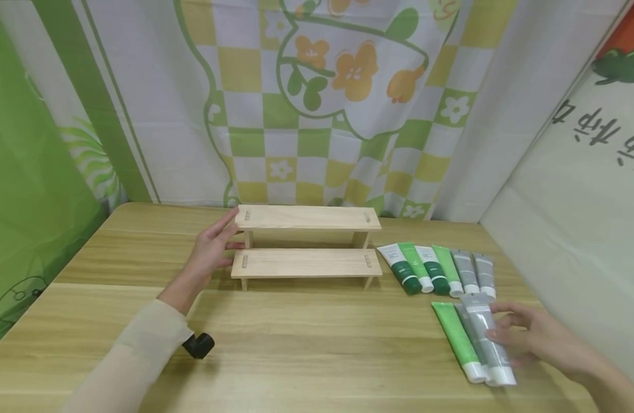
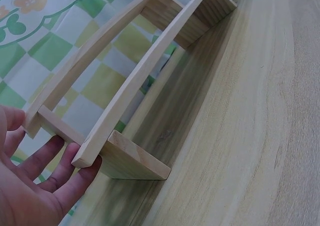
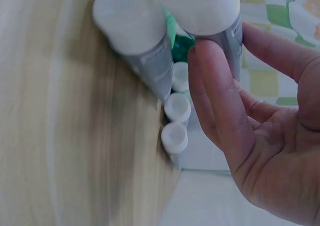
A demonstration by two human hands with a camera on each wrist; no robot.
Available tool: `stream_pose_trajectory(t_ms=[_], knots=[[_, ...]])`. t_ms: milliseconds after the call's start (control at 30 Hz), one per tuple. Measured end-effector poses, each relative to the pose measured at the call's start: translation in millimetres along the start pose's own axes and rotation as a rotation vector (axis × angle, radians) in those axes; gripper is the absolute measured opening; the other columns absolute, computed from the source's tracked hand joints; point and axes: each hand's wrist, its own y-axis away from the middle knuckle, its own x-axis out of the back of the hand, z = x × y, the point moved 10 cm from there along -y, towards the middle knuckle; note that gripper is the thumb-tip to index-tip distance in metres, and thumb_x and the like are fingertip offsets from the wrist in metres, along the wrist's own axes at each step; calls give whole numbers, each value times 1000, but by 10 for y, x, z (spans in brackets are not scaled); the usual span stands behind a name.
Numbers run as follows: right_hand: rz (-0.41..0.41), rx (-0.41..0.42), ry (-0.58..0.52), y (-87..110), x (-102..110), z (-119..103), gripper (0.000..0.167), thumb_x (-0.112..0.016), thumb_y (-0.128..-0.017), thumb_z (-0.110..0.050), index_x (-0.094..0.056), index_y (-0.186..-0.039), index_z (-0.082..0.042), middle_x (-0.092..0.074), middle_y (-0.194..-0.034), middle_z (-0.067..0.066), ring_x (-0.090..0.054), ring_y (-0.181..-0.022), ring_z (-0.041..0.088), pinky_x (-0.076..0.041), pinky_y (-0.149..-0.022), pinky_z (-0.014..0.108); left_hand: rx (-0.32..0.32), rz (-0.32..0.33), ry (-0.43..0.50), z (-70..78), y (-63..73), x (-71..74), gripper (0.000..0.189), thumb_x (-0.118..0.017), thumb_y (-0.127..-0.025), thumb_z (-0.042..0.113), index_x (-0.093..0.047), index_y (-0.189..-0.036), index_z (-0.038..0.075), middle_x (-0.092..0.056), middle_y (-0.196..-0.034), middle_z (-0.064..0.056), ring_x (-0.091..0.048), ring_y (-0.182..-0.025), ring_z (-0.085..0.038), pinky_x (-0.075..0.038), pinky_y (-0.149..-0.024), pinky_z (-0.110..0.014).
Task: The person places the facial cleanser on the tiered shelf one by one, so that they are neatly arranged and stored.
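My right hand [image 1: 528, 338] pinches a grey squeeze tube [image 1: 487, 335] with a white cap between thumb and fingers. In the right wrist view this held tube [image 3: 220, 15] is cap toward the camera. It overlaps another grey tube [image 1: 466, 321], partly hidden, beside a bright green tube [image 1: 453, 335]. My left hand [image 1: 206, 252], fingers spread and fairly straight, touches the left end of a two-tier wooden shelf [image 1: 306, 264]. The left wrist view has its fingertips against the ends of the shelf boards [image 2: 130, 90].
Behind the held tube, a row of dark green-and-white tubes [image 1: 402, 269], bright green tubes [image 1: 417, 267] and grey tubes [image 1: 466, 272] lies right of the shelf. A checkered curtain [image 1: 296, 143] hangs behind the wooden table [image 1: 296, 355]. A black cable [image 1: 18, 295] shows at left.
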Motion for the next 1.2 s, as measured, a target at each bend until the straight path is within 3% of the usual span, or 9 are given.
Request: stream_pose_trajectory(t_ms=[200,333,533,933,1200], knots=[[44,-7,-10,-103,-82,-157,64,-72,-94,-18,-39,-143,8,-61,-111,19,-67,-85,25,-61,-67,44,-1,6,1,7,2,-5,50,-42,-109,38,-28,-158,40,-38,-155,-15,-52,-126,-40,-48,-98,-55],[28,-15,-25,-189,-167,-269,66,-73,-94,-19,-37,-143,6,-60,-114,20,-66,-87,26,-61,-68,44,2,7,-2,5,-2,-9,50,-42,-109,38,-29,-157,40,-37,-155,-15,-52,-126,-39,-48,-99,-55],[-26,36,-52,-323,-308,-479,65,-70,-96,-17,-35,-144,7,-57,-116,21,-65,-89,27,-61,-68,46,10,21,-4,1,-3,0,50,-44,-108,40,-30,-157,42,-36,-156,-15,-52,-126,-39,-49,-98,-54],[-10,99,-85,-609,-490,-921,69,-73,-94,-17,-34,-146,6,-52,-117,25,-64,-91,30,-61,-71,47,-16,22,-56,35,7,6,51,-41,-109,42,-28,-158,38,-39,-153,-15,-54,-124,-38,-52,-92,-48],[-10,149,-120,-776,-626,-1187,61,-72,-94,-11,-37,-141,4,-52,-115,25,-65,-87,30,-60,-73,53,-22,21,-69,30,10,1,52,-41,-108,42,-28,-158,38,-39,-153,-15,-55,-123,-37,-53,-89,-45]])
